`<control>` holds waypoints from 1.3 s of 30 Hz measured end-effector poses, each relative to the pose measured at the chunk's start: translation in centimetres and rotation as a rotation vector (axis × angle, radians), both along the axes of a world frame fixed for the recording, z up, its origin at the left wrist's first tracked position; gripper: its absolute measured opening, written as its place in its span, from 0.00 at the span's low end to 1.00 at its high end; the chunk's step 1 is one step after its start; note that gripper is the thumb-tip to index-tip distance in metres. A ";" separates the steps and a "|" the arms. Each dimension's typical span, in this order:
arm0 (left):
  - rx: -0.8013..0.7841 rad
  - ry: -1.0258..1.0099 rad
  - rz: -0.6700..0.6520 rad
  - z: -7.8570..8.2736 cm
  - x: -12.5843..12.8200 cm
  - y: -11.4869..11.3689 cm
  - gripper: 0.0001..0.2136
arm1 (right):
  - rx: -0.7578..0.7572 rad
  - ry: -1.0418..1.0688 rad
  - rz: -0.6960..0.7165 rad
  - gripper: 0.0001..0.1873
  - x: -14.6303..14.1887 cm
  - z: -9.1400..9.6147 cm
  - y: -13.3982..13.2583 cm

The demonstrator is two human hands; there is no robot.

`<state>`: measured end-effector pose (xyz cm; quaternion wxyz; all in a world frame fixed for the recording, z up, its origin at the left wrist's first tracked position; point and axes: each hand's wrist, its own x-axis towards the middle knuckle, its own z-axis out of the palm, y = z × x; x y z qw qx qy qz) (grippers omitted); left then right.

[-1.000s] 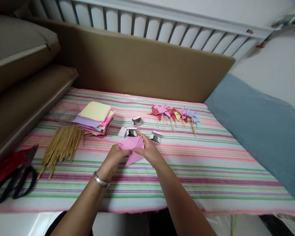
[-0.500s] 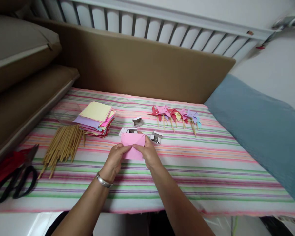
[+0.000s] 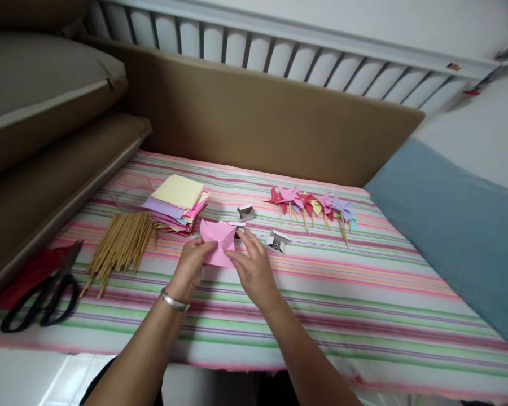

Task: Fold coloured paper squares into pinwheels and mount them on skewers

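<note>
A square sheet of pink paper point(image 3: 215, 231) with crease or cut lines towards its middle is held up in front of me. My left hand point(image 3: 190, 264) grips its left side, thumb on top and the other fingers behind. At the paper's lower right edge, the thumb side of my right hand point(image 3: 254, 270) meets the sheet, while its other fingers stand spread beyond. Small open white boxes point(image 3: 245, 212) lie just behind the paper, one partly hidden by it. Another box point(image 3: 276, 242) right of my right hand contains small shiny metal pieces.
Left of me are a stack of coloured paper squares point(image 3: 180, 192), a bundle of thin wooden sticks point(image 3: 121, 242) and black-handled scissors point(image 3: 59, 293) beside red material. Finished pinwheels point(image 3: 307, 203) lie at the back right. A brown board point(image 3: 254, 118) stands behind the striped cloth point(image 3: 364, 316).
The paper and both hands have shifted slightly left in view. My right hand has moved from gripping the sheet's right side to its lower right edge, fingers spread. The view has turned a little.
</note>
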<state>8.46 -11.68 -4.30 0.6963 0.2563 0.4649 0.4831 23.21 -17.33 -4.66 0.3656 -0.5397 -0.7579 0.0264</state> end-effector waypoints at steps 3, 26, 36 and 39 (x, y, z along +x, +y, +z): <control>0.009 -0.016 -0.018 0.0 -0.3 0.1 0.14 | -0.030 -0.007 0.020 0.17 0.1 -0.1 0.2; 0.233 0.165 -0.253 -0.8 0.8 -0.7 0.08 | -0.218 0.405 -0.152 0.01 0.2 -0.5 0.8; 0.220 0.154 -0.298 -0.1 0.8 -0.7 0.07 | -0.230 0.361 -0.192 0.02 -0.1 -0.2 0.9; 0.230 0.191 -0.291 -0.3 0.8 -0.7 0.06 | -0.246 0.354 -0.216 0.04 -0.2 0.0 1.0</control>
